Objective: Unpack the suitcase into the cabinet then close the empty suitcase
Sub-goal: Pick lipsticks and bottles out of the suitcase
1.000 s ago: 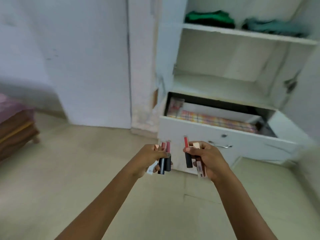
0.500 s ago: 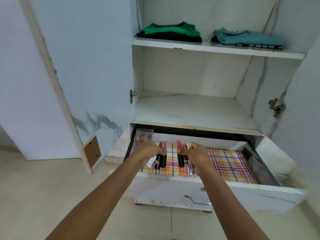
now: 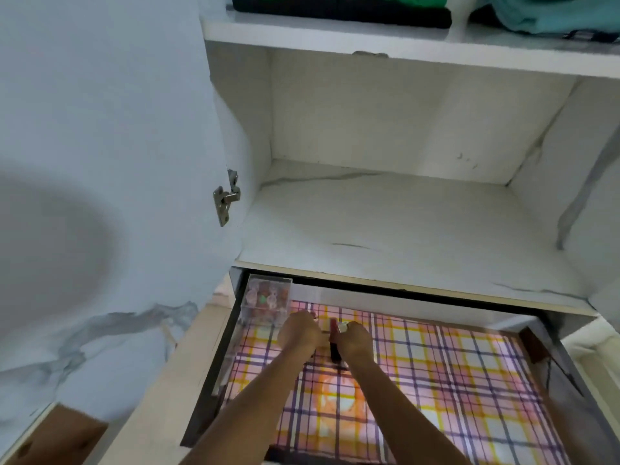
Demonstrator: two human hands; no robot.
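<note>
Both hands reach into the open cabinet drawer, lined with pink and yellow plaid paper. My left hand is closed around lip gloss tubes that it mostly hides. My right hand is closed on more tubes; a red and black lip gloss tube shows between the two hands. They hover close together over the drawer's back left part, just right of a clear plastic box of small items. The suitcase is out of view.
Above the drawer is a bare white shelf. The upper shelf holds folded green and black clothes and a teal garment. The open cabinet door with a metal hinge stands at left.
I have come closer to the cabinet and my view now looks down into the drawer. Both hands with the tubes have moved forward from the drawer's front edge, deeper inside toward the clear box.
</note>
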